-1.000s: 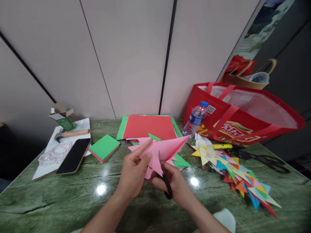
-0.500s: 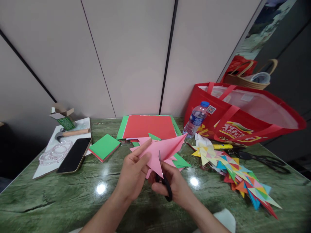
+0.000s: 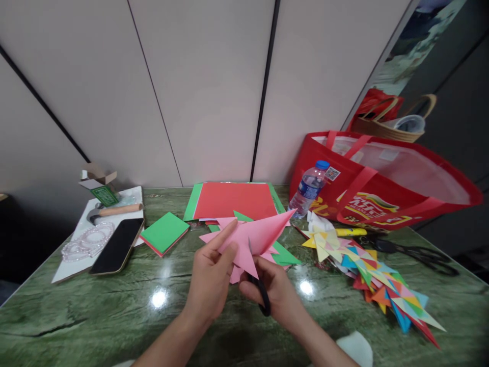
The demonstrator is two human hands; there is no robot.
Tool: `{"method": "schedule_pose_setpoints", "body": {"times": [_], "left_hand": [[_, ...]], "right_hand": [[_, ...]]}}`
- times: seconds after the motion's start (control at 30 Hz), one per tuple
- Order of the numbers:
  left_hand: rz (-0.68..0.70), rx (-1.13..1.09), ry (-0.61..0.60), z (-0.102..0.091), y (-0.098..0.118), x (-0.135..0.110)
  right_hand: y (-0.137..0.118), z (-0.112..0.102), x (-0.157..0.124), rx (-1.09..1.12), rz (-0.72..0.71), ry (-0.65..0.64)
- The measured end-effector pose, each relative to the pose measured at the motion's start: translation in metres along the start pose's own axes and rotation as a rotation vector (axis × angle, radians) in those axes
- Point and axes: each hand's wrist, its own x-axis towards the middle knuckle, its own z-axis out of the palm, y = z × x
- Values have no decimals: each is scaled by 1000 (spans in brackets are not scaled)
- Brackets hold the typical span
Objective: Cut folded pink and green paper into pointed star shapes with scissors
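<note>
Pink paper: thin, smooth, matte, held up off the table at center, between both hands. Right part curls into a shallow trough ending in a sharp tip; a pointed flap hangs down by the right hand.

Left hand: fingers closed on the paper's left part, thumb on top, index laid straight along it. Right hand: fingers wrapped around scissors, black rounded handle, slim metal blade against the pink face. Can't tell how far the blades are apart.

Under/behind the pink: spiky green paper and more pink points. Farther back, flat red sheet over green and white ones, straight edges.

Left side: squarish green paper stack, red layer showing below; glossy black phone partly on a white board; wood-handled hammer, loops of clear beads, open cardboard carton.

Right side: clear plastic bottle, blue cap, in front of a red bag; chain of multicolor folded triangles, yellow tube, black-handled shears.

Table: green, polished, dark veining, light spots reflected.
</note>
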Motion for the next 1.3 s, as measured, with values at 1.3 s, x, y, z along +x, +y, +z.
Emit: {"method": "schedule_pose_setpoints", "body": {"times": [1.3], "left_hand": [[8,113,-71,-4,-5,1]], "right_hand": [[6,-4,2,-86,-10,92]]}}
